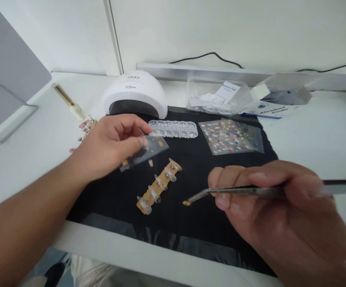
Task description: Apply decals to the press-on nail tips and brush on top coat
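Observation:
My right hand (280,207) grips a pair of bent-tip tweezers (244,192), and a small orange-yellow sticker piece (186,203) sits at their tip. Between the thumb and fingers of my left hand (116,143) is a clear sticker sheet (157,148) with a few orange and pale motifs. Below that sheet, a wooden stand (159,187) lies slanted on the black mat (196,231), bearing several clear nail tips (170,175). The tweezer tip is to the right of the stand, apart from it. A small pale piece (150,163) shows just under the sheet.
Behind my left hand stands a white nail lamp (135,93). Beside it are a clear compartment box (174,129) and colourful sticker sheets (231,137). Farther back are a plastic tub (217,99) of alcohol pads and an opened carton (271,109). Another nail-tip stand (87,126) is at left.

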A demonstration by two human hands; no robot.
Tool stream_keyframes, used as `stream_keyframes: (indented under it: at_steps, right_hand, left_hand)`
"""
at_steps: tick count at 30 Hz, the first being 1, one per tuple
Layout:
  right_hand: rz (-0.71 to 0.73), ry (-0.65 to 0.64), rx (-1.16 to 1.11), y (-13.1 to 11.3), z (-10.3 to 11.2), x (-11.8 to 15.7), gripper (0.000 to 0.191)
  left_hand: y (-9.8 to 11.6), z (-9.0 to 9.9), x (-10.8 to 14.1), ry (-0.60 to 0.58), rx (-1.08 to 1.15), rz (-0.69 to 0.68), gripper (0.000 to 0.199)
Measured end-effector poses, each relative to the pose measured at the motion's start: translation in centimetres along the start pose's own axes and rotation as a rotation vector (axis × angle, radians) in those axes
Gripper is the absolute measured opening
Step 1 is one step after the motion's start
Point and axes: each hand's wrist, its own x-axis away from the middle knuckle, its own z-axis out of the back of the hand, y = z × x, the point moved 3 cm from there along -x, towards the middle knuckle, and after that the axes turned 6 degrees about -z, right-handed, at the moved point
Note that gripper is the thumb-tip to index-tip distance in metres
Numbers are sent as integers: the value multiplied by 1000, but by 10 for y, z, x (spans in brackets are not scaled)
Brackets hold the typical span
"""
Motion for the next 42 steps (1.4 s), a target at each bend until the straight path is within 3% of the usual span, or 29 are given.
stream_keyframes:
  at_steps: [5, 9, 12, 15, 17, 19, 22, 25, 28, 32, 38, 42]
  right_hand:
    - [-15, 74, -71, 11, 5, -2, 26]
    - [-35, 47, -61, 18, 8, -6, 26]
    - [-84, 44, -62, 20, 8, -9, 26]
    - [-124, 77, -73, 22, 8, -11, 25]
    - [-125, 97, -66, 22, 8, -11, 26]
    - [-125, 111, -58, 22, 8, -11, 25]
    - [-134, 137, -44, 24, 11, -12, 25]
    - [-150, 162, -22, 26, 15, -14, 28]
    - [-167, 175, 2, 27, 16, -14, 29]
    - [-174, 182, 27, 25, 12, -14, 30]
    - [-153, 179, 57, 21, 9, -13, 31]
    - [-146, 167, 72, 14, 12, -13, 33]
  left_hand:
    - [-31, 12, -24, 52, 74, 218, 21]
    - [-40, 13, -29, 106, -27, 178, 29]
    - [-33, 19, -27, 248, -127, -9, 31]
    - [-6, 32, -12, 469, -243, -347, 26]
    - [14, 41, 5, 518, -296, -449, 18]
    - [27, 44, 23, 317, -453, -314, 14]
    - [29, 33, 55, -128, -733, -106, 28]
    - [14, 11, 80, -337, -867, 47, 46]
    - [-2, -14, 90, -370, -925, 132, 49]
    - [-13, -32, 85, -353, -961, 103, 24]
    - [-22, -23, 70, -347, -841, 23, 13]
    - [-20, -20, 56, -430, -809, -46, 9]
